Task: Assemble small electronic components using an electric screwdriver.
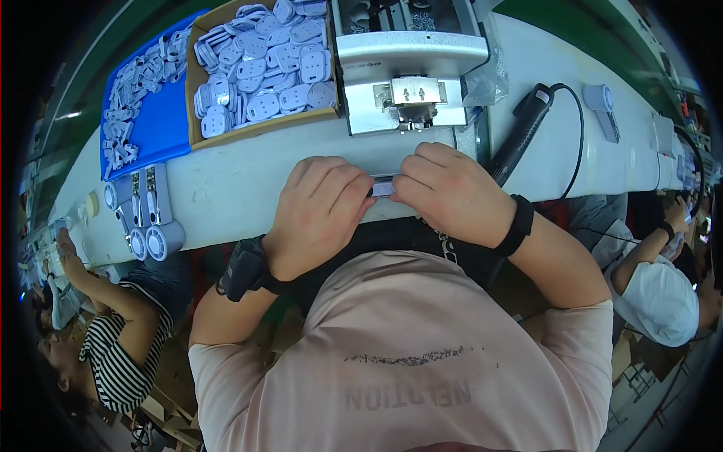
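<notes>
L hand [320, 211] & R hand [450, 190], fingers curled, pinch small pale plastic pc [382, 189] at opp. ends, prob. to steady it; open carton [265, 130] nearby, likely for quick reach.

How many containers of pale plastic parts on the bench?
2: a blue tray at upper left, and a cardboard box between it and the metal machine. More could be hidden behind the machine.
</notes>
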Action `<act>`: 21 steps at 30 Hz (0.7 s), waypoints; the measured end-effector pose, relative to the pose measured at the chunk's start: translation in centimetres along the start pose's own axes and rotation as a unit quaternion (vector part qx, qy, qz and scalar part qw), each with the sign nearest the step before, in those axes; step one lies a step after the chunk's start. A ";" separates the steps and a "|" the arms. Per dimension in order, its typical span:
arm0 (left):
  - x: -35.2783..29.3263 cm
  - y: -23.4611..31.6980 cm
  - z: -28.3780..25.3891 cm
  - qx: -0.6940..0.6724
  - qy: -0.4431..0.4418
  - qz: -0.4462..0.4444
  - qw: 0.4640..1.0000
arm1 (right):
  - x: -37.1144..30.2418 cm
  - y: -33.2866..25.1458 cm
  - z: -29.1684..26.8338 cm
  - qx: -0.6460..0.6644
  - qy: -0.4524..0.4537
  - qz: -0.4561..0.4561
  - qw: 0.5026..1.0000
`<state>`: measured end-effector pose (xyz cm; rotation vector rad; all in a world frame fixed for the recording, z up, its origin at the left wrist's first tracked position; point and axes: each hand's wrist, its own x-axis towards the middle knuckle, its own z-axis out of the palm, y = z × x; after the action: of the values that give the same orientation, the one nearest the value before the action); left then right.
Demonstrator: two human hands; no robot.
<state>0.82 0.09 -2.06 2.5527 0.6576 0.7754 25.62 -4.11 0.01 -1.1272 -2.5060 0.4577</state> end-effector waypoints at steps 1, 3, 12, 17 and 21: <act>0.0 -0.2 0.1 -0.005 0.001 0.003 1.000 | 0.1 0.0 0.0 -0.006 0.005 0.000 1.000; 0.1 -0.7 0.3 -0.015 0.002 0.010 1.000 | 0.1 0.0 0.0 -0.018 0.017 0.002 1.000; 0.1 -0.9 -0.2 0.010 -0.022 0.025 0.999 | 0.8 -1.1 -0.6 -0.026 0.006 0.033 0.999; 0.2 -0.5 -0.1 0.030 -0.031 0.034 0.999 | 1.1 -1.3 -1.6 -0.136 -0.122 0.045 0.982; -0.1 -0.7 0.1 0.027 -0.022 0.031 0.999 | 0.8 -0.2 -1.2 -0.095 -0.126 0.022 0.987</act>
<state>0.60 0.58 -2.45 2.6436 0.5955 0.7277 25.52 -3.44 1.29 -1.2679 -2.7987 0.4006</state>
